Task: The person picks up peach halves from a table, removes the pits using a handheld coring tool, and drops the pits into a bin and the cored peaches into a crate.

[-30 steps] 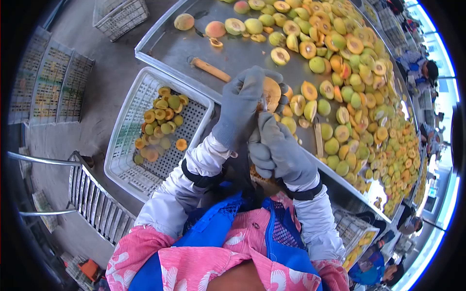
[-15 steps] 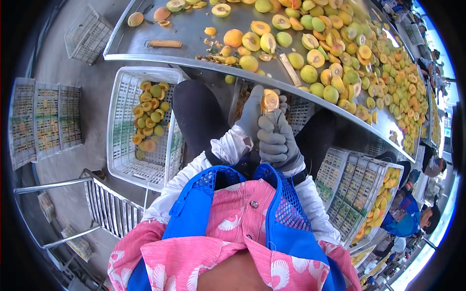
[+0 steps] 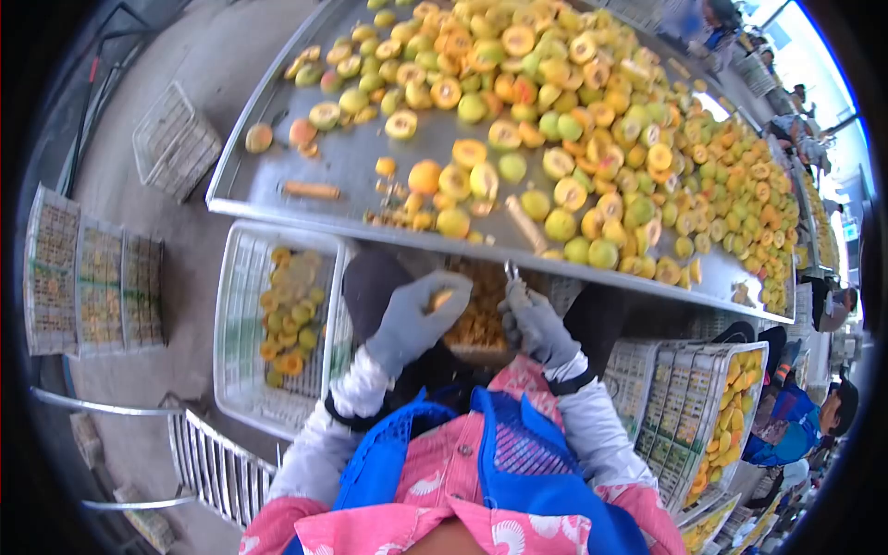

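Note:
My left hand [image 3: 419, 316], in a grey glove, has its fingers curled around an orange fruit piece [image 3: 441, 300], just below the table edge. To its right, my right hand [image 3: 536, 319], also gloved, grips a small metal tool [image 3: 511, 270] whose tip points up. The hands are apart. Between and beyond them, low under the table, lies a container of orange scraps [image 3: 481, 310]. Halved yellow and green fruit [image 3: 446, 92] covers much of the metal table [image 3: 259, 190].
A white crate [image 3: 277, 407] with fruit halves stands at the left, near a metal rack [image 3: 217, 453]. Stacked crates [image 3: 680, 407] of fruit are at the right, beside a person in blue [image 3: 786, 421]. Two wooden-handled objects, one at left [image 3: 311, 191], lie on the table.
My hands have separated; the left has moved left with the fruit piece, while the right stays on the tool. The view has tilted, showing more of the table.

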`<state>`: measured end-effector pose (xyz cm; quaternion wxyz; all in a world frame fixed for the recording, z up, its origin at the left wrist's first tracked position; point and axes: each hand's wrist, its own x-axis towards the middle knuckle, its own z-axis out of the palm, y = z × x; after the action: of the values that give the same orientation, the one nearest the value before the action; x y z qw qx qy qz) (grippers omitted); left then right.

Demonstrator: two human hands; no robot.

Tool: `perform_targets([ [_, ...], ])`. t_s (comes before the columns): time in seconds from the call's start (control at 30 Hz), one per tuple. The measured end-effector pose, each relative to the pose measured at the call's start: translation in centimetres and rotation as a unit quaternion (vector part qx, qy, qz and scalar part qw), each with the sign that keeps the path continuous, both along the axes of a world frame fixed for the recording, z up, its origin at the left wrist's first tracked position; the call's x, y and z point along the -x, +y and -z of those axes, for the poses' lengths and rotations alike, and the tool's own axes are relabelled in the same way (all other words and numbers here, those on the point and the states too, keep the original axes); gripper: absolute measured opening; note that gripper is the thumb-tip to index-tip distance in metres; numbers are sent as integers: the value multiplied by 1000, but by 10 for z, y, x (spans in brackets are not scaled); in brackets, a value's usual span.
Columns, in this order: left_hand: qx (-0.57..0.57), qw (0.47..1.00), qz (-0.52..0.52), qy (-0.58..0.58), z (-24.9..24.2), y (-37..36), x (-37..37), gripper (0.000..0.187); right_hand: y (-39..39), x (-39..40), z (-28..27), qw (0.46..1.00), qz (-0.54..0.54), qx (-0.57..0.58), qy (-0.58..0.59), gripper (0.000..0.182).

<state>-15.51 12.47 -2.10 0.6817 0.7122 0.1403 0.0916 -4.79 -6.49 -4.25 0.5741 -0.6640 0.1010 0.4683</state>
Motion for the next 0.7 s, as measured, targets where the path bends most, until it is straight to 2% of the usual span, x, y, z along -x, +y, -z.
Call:
perform_targets([
  [0.1, 142, 983, -92, -66, -14, 32, 8, 19, 24, -15, -29, 1000, -23, 9, 14, 37],
  [0.17, 214, 945, -238, -62, 0, 80, 24, 23, 41, -27, -43, 995, -88, -50, 0, 32],
  [0.23, 138, 905, -393, -83, 51, 143, 50, 30, 73, -42, -68, 986, -148, -59, -48, 33],
  [0.3, -30, 868, -496, 13, 108, 196, 85, 30, 112, -69, -80, 976, -189, -84, -63, 33],
  [0.33, -51, 859, -496, 113, 142, 223, 109, 31, 132, -80, -84, 964, -226, -116, -76, 34],
  [0.37, -71, 842, -490, 212, 180, 246, 138, 31, 149, -86, -87, 951, -192, -202, -136, 29],
  [0.43, -45, 818, -503, 277, 278, 283, 202, 32, 190, -130, -55, 862, -311, -286, -279, 30],
  [0.5, -55, 807, -497, 313, 311, 283, 238, 32, 238, -163, -41, 797, -353, -232, -432, 29],
  [0.57, 84, 765, -510, 385, 283, 271, 235, 43, 289, -196, 1, 818, -352, -259, -375, 29],
  [0.6, 85, 764, -507, 390, 290, 274, 242, 43, 311, -198, 0, 904, -275, -235, -229, 29],
  [0.63, 77, 779, -501, 369, 303, 277, 257, 44, 332, -200, -2, 958, -187, -201, -78, 29],
  [0.7, 99, 811, -480, 320, 316, 278, 259, 45, 376, -222, 27, 906, -214, -301, -206, 27],
])
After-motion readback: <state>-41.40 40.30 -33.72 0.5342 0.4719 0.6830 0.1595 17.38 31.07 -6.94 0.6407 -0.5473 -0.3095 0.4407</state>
